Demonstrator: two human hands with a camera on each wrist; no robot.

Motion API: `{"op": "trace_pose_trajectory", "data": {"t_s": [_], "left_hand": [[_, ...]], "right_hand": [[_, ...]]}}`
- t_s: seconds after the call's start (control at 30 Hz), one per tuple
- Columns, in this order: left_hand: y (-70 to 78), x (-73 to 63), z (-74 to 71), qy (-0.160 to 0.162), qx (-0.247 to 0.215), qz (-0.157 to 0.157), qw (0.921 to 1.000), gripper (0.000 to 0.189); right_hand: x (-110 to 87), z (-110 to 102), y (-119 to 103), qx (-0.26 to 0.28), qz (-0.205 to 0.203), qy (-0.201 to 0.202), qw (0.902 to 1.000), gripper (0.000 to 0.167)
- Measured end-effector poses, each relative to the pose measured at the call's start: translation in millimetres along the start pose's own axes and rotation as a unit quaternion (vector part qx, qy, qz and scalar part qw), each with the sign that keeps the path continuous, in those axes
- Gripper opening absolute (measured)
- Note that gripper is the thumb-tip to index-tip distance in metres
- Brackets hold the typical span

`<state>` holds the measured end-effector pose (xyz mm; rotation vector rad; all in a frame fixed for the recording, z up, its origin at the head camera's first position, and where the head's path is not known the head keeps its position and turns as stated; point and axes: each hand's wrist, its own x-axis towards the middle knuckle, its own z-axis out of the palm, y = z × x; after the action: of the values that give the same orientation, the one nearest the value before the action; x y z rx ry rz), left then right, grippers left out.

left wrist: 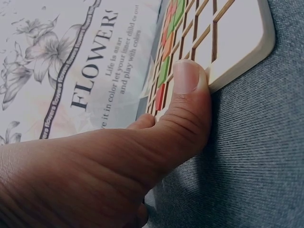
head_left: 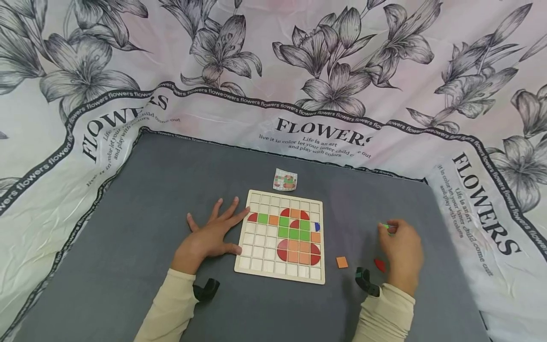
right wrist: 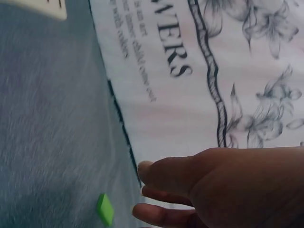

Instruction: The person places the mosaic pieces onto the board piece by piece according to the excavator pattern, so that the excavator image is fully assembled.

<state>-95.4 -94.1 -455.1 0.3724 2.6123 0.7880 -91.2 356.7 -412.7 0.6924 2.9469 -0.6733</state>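
Note:
A square wooden grid board (head_left: 254, 251) lies on the grey cloth, with red, green, orange and blue pieces set in its cells. Fingers spread wide, my left hand (head_left: 209, 237) steadies its left side. In the left wrist view, the left thumb (left wrist: 187, 88) presses on the board's rim (left wrist: 237, 71). My right hand (head_left: 401, 249) is off to the right, fingers bent, close over a green tile (head_left: 388, 227). The right wrist view shows that green tile (right wrist: 105, 210) on the cloth, apart from the fingertips.
An orange square tile (head_left: 342, 262) lies right of the board, and a red piece (head_left: 379, 265) sits beside the right wrist. Behind the board is a small printed pattern card (head_left: 285, 180). Flower-printed fabric (head_left: 320, 99) borders the grey surface.

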Motion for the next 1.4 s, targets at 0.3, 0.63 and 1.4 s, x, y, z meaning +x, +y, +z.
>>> {"op": "trace_pose_trajectory", "data": {"t_s": [0.3,0.63,1.4], "left_hand": [[0.2,4.3,1.0,0.003,0.002,0.005,1.0,0.106],[0.1,5.5,0.5,-0.003,0.0,0.008,1.0,0.107],[0.5,2.4,1.7,-0.008,0.006,-0.006,0.9999,0.106]], "right_hand": [[14.5,3.9,23.0,-0.018,0.029,-0.043,0.9985,0.061],[21.0,12.2,24.2,-0.017,0.035,-0.031,0.9988,0.057],[19.4,40.0,0.3,0.018,-0.041,0.011,0.9989,0.04]]}}
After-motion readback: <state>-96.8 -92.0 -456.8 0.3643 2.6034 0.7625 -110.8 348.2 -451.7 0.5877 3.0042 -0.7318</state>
